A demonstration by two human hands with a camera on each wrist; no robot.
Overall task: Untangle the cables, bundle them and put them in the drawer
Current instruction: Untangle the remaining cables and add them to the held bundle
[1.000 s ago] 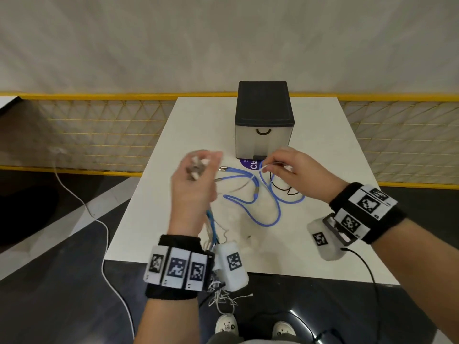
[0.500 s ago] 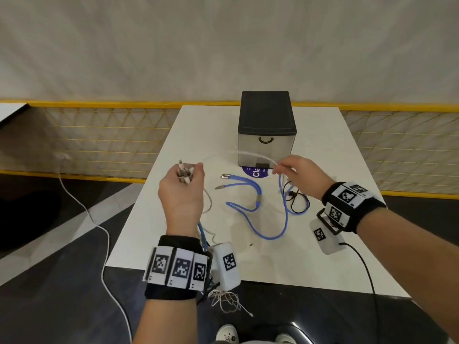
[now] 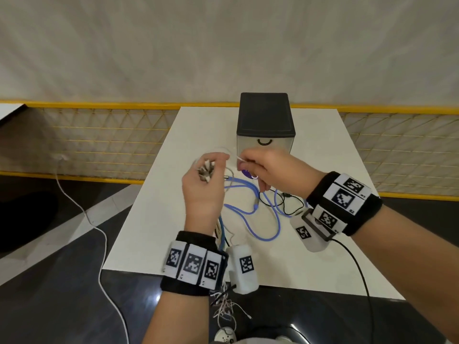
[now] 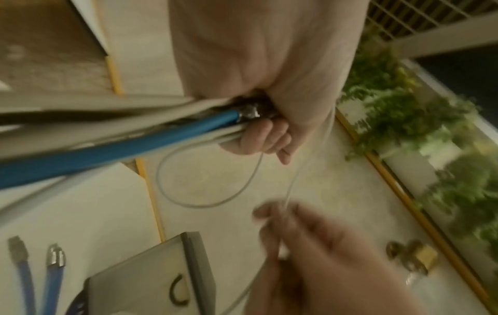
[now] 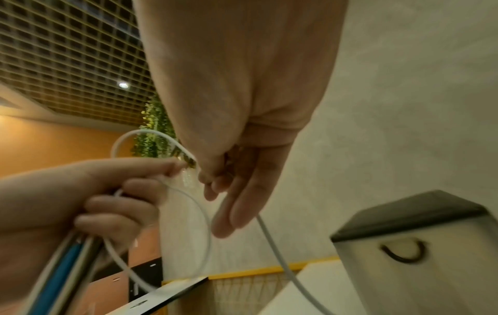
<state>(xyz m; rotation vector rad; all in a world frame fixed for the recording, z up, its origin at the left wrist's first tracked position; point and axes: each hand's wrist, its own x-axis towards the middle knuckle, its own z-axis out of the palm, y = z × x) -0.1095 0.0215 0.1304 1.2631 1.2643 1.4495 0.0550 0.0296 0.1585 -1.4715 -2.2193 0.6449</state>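
My left hand [image 3: 203, 184] is raised over the table and grips a bundle of cable ends [image 3: 206, 170], white strands and a blue one [image 4: 113, 147] trailing down past the wrist. My right hand [image 3: 260, 170] pinches a thin white cable [image 5: 272, 240] just right of the left hand; that cable loops [image 5: 188, 204] between the two hands. A blue cable [image 3: 263, 219] and a black cable [image 3: 285, 202] lie curled on the white table [image 3: 173, 232]. The drawer box [image 3: 265, 125], black-topped with a curved handle [image 3: 264, 142], stands shut behind the hands.
A purple round sticker [image 3: 248, 174] lies before the box, partly hidden by my right hand. A yellow mesh railing [image 3: 99, 145] runs behind the table. A white cord [image 3: 99, 232] trails across the dark floor at left.
My right hand has moved left and now sits close beside the left hand, shortening the white cable span into a small loop. The left hand stayed raised with its bundle.
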